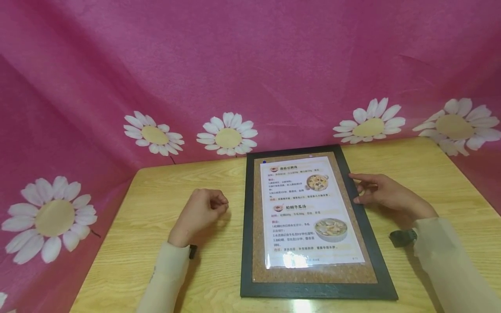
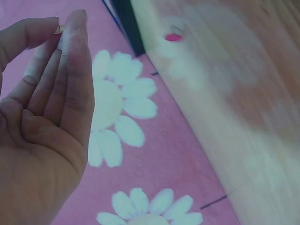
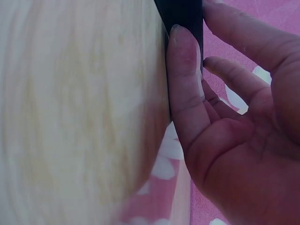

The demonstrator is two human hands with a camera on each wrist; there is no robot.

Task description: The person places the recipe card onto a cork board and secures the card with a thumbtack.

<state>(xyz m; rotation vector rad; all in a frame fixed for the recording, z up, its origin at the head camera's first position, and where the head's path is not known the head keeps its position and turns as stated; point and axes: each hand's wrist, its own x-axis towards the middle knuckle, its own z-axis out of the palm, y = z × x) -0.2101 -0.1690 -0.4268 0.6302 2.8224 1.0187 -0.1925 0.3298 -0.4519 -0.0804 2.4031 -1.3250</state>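
A black-framed cork board lies on the table, bearing a printed recipe sheet with two soup pictures. A blue pin sits near the sheet's top left corner and a pale pin at the top edge. My left hand is left of the board, above the table. Its thumb and forefinger pinch a tiny gold-coloured thumbtack, mostly hidden by the fingertips. My right hand touches the frame's right edge with thumb and finger; the black frame shows beside them in the right wrist view.
The light wood table meets a pink cloth with large white daisies at the back and left. A small red thing shows on the table surface in the left wrist view. Glare falls on the sheet's lower part.
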